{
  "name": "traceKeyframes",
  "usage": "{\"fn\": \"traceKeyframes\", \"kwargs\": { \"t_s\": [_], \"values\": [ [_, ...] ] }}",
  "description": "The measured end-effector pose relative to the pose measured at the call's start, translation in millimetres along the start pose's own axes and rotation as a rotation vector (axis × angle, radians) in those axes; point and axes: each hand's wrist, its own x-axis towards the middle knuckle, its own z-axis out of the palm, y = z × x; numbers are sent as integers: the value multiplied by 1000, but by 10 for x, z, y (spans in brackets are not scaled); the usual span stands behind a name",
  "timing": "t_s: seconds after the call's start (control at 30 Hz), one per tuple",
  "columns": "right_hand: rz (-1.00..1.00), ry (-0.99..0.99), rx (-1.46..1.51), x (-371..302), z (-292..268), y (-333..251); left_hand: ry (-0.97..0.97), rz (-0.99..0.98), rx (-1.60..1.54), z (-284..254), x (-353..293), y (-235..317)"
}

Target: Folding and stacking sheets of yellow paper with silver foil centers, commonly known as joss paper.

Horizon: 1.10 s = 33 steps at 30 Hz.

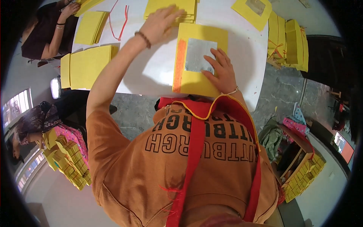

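A stack of yellow paper lies in front of me on the white table; its top sheet carries a silver foil square and an orange strip down the left side. My right hand rests on it with fingers spread, the tips at the foil's right edge. Farther off, my left hand is stretched out flat, its fingers over the near part of another yellow paper stack. Whether those fingers touch the paper, I cannot tell.
Folded yellow paper stacks line the table's left side, near red cords. A co-worker's hand is at the far left. At the right, yellow paper bundles hang past the table. More bundles stand behind on my right.
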Motion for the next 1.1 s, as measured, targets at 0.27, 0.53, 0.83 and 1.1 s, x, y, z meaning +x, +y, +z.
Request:
{"fn": "traceKeyframes", "kwargs": {
  "t_s": [0.27,0.53,0.83,1.1],
  "values": [
    [4,0,19,21,38,45,-172,210,-219,-118,-883,1205],
    [47,-13,178,-1,60,84,-119,418,-97,-50,-951,1227],
    [75,-79,560,-17,49,284,-632,-202,-955,-48,-591,824],
    [89,-86,543,-7,40,271,-762,-221,-977,-49,-455,747]
  ]
}}
